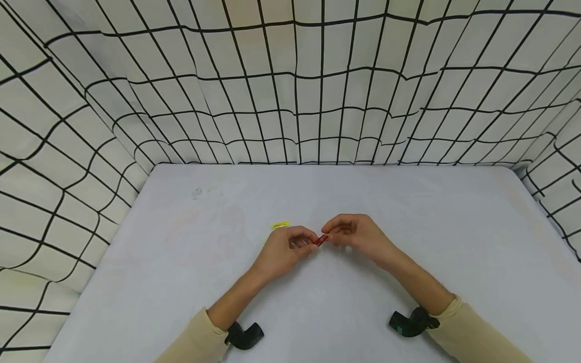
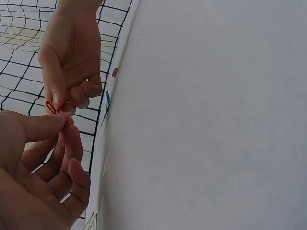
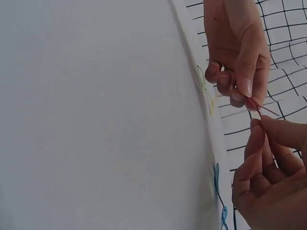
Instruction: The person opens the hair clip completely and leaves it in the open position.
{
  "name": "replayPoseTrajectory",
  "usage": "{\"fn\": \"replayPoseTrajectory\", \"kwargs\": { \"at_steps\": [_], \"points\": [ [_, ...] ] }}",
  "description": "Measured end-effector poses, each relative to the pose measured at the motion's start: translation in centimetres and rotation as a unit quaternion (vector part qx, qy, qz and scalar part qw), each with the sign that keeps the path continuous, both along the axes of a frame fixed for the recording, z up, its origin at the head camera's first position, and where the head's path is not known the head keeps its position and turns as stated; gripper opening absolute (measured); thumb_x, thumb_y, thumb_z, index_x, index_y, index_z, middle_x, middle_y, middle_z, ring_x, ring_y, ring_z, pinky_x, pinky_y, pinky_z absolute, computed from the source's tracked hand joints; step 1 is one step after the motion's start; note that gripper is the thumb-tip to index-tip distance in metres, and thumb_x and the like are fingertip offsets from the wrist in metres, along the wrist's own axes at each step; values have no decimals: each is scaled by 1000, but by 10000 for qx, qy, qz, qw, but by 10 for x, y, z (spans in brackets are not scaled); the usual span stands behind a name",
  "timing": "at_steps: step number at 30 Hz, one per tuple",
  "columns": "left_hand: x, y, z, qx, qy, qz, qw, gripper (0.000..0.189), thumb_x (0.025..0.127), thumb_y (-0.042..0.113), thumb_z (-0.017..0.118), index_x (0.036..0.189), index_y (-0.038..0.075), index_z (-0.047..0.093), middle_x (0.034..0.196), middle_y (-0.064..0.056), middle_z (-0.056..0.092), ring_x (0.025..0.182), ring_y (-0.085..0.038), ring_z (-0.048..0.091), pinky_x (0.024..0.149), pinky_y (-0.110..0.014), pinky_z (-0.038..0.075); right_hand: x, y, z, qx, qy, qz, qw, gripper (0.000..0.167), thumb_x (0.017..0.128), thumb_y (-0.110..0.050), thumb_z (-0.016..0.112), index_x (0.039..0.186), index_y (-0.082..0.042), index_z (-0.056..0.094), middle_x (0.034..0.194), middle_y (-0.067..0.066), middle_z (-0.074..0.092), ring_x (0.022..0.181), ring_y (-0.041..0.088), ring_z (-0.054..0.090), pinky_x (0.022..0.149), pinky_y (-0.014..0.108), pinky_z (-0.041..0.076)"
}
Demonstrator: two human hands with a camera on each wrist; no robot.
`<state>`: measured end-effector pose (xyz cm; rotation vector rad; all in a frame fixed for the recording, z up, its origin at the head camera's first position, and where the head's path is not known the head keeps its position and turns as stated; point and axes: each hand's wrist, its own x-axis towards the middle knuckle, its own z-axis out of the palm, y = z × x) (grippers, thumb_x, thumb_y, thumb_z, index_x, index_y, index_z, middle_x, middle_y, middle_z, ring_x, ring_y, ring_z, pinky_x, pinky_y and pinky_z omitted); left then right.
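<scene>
Between my two hands is a small, slim red hair clip (image 1: 321,240), with a narrow strip of it splayed away from the rest in the right wrist view. My left hand (image 1: 282,252) pinches one end between thumb and fingertips. From the other side, my right hand (image 1: 358,234) pinches the opposite end the same way. The fingertips of both hands nearly meet and cover much of the clip. Just beyond the left hand, a yellow hair clip (image 1: 280,225) lies on the white table (image 1: 181,262).
A thin blue looped item (image 3: 218,184) shows near the table's far edge in the wrist views. In the left wrist view a small dark red item (image 2: 115,72) lies there too. Black netting (image 1: 308,91) over white cloth surrounds the table's back and sides.
</scene>
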<state>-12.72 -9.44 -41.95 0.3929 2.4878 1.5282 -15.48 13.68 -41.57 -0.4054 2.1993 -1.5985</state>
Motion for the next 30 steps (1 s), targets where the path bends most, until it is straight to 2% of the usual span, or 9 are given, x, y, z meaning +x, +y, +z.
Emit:
{"fn": "replayPoseTrajectory", "kwargs": {
  "at_steps": [4,12,22,30],
  "points": [
    [0,-2,0,69,-73,32,9999,14,90,7,79,103,14,78,92,-3,77,78,-9,67,73,-21,54,0,-2,1,396,581,111,9975,21,93,-5,74,113,-10,77,97,7,77,83,20,69,67,26,54],
    [0,-6,1,228,-201,26,9995,18,92,8,78,108,15,77,99,-4,78,83,-10,69,77,-21,54,3,-7,4,1012,1625,119,9814,15,89,-13,82,103,-19,79,89,-6,76,80,7,65,75,23,52],
    [1,-8,2,72,49,67,9999,16,92,9,77,106,15,77,96,-3,77,82,-11,68,75,-22,53,4,-10,1,1125,2153,101,9700,13,88,-15,84,98,-21,80,89,-10,72,81,4,61,75,23,52],
    [2,-8,1,-277,465,111,9985,17,89,9,80,104,17,76,92,1,77,80,-9,67,73,-21,52,3,-12,0,1099,2189,110,9695,14,86,-14,85,98,-19,80,88,-8,72,78,3,59,74,22,53]
  ]
}}
